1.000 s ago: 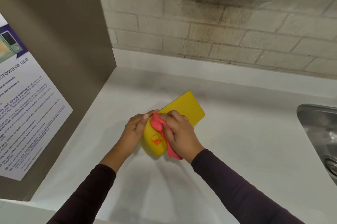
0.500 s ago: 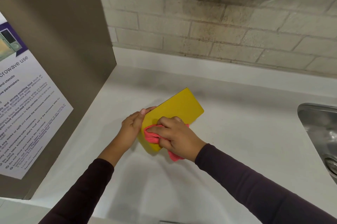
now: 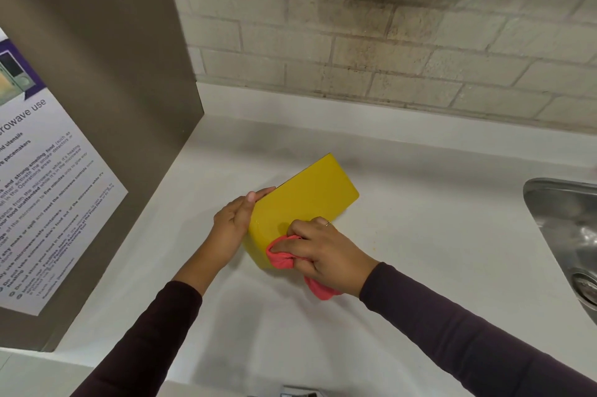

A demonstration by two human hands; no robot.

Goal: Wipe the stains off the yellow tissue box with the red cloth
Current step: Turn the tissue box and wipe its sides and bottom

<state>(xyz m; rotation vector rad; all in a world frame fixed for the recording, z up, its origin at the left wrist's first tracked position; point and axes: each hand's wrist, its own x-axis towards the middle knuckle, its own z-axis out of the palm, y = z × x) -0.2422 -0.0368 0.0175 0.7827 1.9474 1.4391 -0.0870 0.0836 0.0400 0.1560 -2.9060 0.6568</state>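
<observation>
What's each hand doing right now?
Left hand: open, fingers flat against the yellow tissue box.
Right hand: gripping the red cloth on the box.

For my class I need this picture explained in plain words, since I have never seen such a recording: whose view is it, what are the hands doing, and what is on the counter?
There is no machine here. These are a person's two bare hands, filmed by a wide-angle camera worn on the head, looking forward and down. On the white countertop is a yellow tissue box. The left hand steadies it at its left side. The right hand grips a bunched red cloth and presses it against the box's near end. To the right is a steel sink. On the panel at the left hangs a notice about microwave use, and a brick wall stands behind.
</observation>
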